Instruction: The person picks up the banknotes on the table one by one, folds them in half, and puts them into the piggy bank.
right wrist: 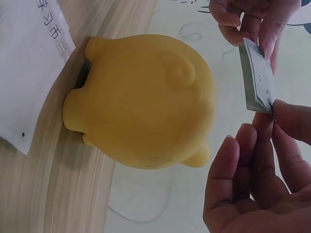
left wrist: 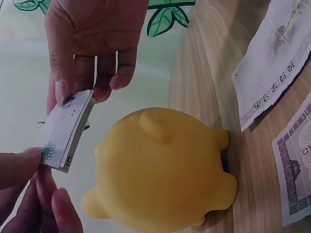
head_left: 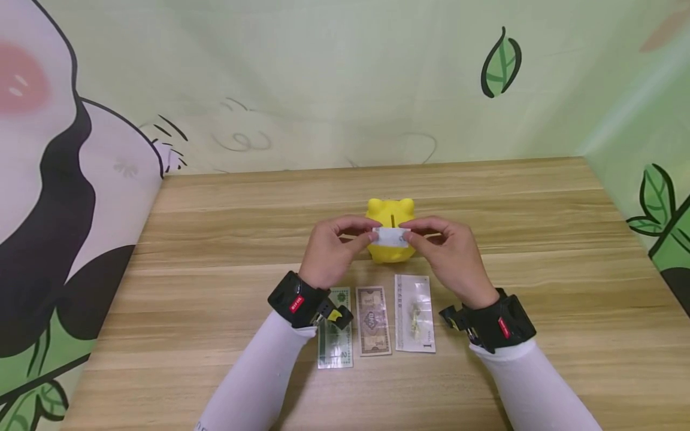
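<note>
A folded banknote [head_left: 390,237] is held up over a yellow piggy bank [head_left: 391,254], whose dark slot shows just beyond the note. My left hand [head_left: 330,250] pinches the note's left end between thumb and fingertips. At the other end my right hand [head_left: 453,257] pinches it the same way. In the left wrist view the folded note [left wrist: 65,130] shows several layers and a green flower print. From the right wrist view, the note [right wrist: 257,77] stands apart from the piggy bank [right wrist: 146,102].
Three flat banknotes lie in a row nearer me: a green one [head_left: 335,341], a brown one [head_left: 373,323] and a pale one [head_left: 412,299]. They rest on a wooden table [head_left: 215,239]. A printed backdrop [head_left: 323,90] rises behind the table's far edge.
</note>
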Demonstrator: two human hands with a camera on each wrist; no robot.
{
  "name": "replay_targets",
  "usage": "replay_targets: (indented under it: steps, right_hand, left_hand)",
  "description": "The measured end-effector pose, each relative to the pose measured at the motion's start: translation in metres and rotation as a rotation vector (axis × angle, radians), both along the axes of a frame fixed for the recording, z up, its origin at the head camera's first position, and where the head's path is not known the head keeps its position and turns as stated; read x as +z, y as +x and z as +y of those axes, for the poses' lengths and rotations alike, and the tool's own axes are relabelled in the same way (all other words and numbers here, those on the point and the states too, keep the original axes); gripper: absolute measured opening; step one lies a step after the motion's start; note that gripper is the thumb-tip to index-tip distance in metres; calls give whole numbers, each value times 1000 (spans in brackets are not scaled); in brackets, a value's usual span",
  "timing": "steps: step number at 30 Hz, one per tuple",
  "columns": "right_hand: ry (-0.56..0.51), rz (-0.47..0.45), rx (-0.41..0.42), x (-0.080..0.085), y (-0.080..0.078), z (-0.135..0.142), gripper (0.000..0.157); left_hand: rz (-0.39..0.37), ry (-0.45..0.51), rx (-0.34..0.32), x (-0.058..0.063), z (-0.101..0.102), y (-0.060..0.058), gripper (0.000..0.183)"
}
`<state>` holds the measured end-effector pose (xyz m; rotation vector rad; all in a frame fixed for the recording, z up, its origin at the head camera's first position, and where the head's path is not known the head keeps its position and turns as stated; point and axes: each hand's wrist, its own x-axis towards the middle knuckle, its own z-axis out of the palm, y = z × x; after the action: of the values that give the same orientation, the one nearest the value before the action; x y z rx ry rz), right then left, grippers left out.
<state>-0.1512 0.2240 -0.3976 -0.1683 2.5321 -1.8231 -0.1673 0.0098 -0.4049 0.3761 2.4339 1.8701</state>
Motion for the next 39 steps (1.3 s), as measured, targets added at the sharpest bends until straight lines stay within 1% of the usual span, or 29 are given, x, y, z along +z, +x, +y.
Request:
replay_targets:
  steps: [10, 13, 17, 21, 24, 25, 28, 31, 32, 39]
  right_hand:
    - [-57, 15, 13, -2, -1, -1, 23]
    - [-66, 10, 10, -2, -1, -1, 23]
    - [-69, 10, 0, -1, -1, -1, 24]
    - [-97, 11, -19, -1, -1, 0, 25]
    - [-121, 9, -15, -1, -1, 0, 24]
    - [-124, 7, -10, -1, -1, 0, 24]
    - [-118, -6, 13, -1, -2, 0, 25]
    - [-101, -24, 33, -2, -1, 0, 29]
    - [-96, -26, 38, -1, -1, 0, 30]
    - [-84, -18, 42, -2, -1, -1, 32]
  left_hand:
    - [-29, 20, 4, 1, 1, 1, 19]
    - [-21, 28, 2, 0, 1, 1, 19]
    - [-1, 31, -15, -2, 1, 0, 20]
    - [-12, 43, -62, -1, 1, 0, 23]
    - [-29, 46, -80, 13, 3, 7, 26]
    - [-26, 44, -79, 14, 4, 7, 27]
    - [-31, 33, -63, 28, 5, 14, 28]
    - [-38, 28, -49, 30, 5, 15, 28]
    - [-44, 26, -45, 34, 5, 17, 28]
    - [-55, 12, -31, 36, 6, 18, 28]
